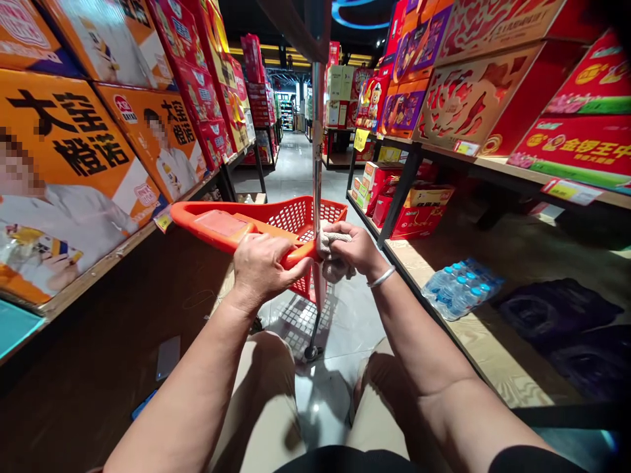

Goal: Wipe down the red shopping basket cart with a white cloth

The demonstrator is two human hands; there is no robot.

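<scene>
An orange shopping cart (227, 211) with a perforated basket stands in front of me in the aisle. My left hand (263, 266) is wrapped round the near end of its orange rim. In my right hand (357, 248) is a greyish cloth (335, 268), bunched up and pressed against the upright metal pole (317, 144) of the cart. A white band circles my right wrist. At the bottom of the pole a caster (311, 353) rests on the tiled floor. The part of the pole behind the cloth is hidden.
Orange boxes (54, 177) line the left shelf, close by. On the right shelf stand red and gold gift boxes (473, 98). Below them lies a shrink-wrapped pack of water bottles (461, 289). Dark shelf posts (401, 190) edge the aisle. The tiled aisle (293, 154) runs straight ahead.
</scene>
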